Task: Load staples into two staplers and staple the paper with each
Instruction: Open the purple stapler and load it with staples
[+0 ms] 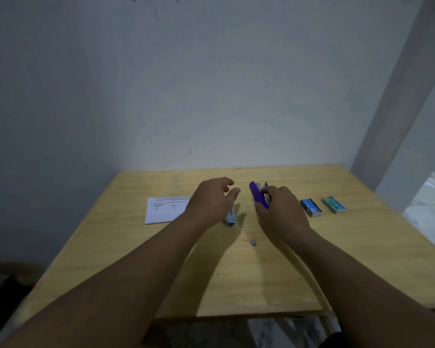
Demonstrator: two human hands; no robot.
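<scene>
While both forearms reach from the near edge toward the far edge, the wooden worktop [274, 285] carries everything. Left hand [211, 199] hovers palm-down with its fingers loosely spread and holding nothing, above a pale stapler [230, 218] that lies mostly hidden beneath it. Right hand [280, 209] curls its fingers around a purple stapler [258, 195], tilted up near the far edge. Paper [165, 209] lies flat toward the left edge. Toward the right edge sit a blue staple box [311, 208] and a green staple box [334, 204], just apart. A small grey staple strip [253, 242] lies mid-worktop between the forearms.
</scene>
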